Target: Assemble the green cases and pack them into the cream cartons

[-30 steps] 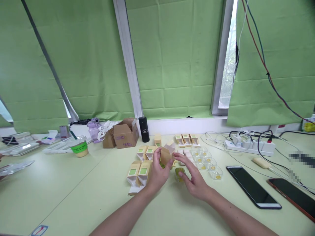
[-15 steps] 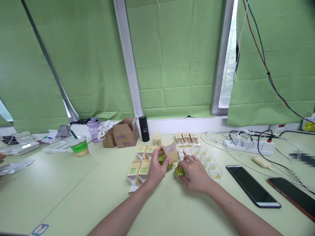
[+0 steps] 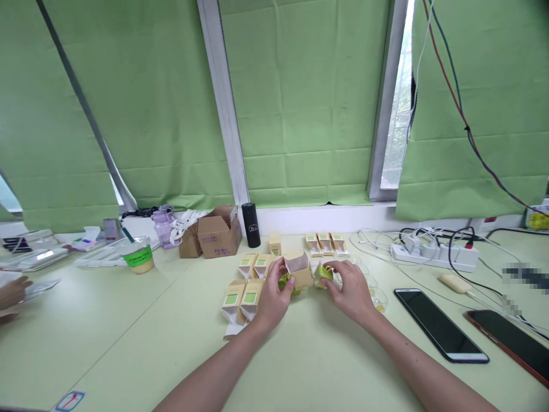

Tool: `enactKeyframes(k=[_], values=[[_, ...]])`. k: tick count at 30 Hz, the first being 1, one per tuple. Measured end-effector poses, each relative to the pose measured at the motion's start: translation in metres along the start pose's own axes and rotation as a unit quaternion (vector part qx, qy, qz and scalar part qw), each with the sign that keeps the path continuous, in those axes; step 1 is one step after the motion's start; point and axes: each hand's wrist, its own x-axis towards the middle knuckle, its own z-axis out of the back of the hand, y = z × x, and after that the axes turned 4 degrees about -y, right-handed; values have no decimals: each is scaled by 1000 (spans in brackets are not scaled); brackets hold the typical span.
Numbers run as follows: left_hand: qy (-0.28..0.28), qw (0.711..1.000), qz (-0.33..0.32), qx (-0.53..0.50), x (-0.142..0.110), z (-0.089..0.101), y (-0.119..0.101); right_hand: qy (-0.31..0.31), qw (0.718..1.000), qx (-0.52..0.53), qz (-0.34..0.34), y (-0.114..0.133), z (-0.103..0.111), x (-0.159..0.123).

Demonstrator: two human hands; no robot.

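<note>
My left hand (image 3: 275, 294) is closed around a small open cardboard box (image 3: 302, 276), its white-lined opening tilted up. Something green (image 3: 283, 281) shows between the left fingers; its kind is unclear. Just right of the box, my right hand (image 3: 352, 290) pinches a small green item with a ring-like loop (image 3: 325, 272), with clear plastic about it. Left of my left hand stand several small boxes with green labels (image 3: 232, 299), some with open flaps. Clear plastic cups with yellow spots (image 3: 378, 298) lie partly hidden behind my right hand.
Three small boxes (image 3: 326, 244) stand farther back. A black cylinder (image 3: 251, 225), a brown carton (image 3: 219, 232) and a drink cup (image 3: 140, 256) are left of centre. Two phones (image 3: 441, 325) and a cabled power strip (image 3: 435, 256) lie right. Another person's hand (image 3: 12, 292) is far left.
My right hand has raised the green item and turned it, bringing it level with the box opening. The box in my left hand has tilted slightly. The other person's hand has come farther into view.
</note>
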Motion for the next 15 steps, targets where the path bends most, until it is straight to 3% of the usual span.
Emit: enactKeyframes(k=[7,15], values=[[56,991,-29,114,-8,-2,-11,-131,984,93,-79,-8,-2,5],[96,982,10,162,-12,-3,-13,-159,975,120,-95,-5,1,4]])
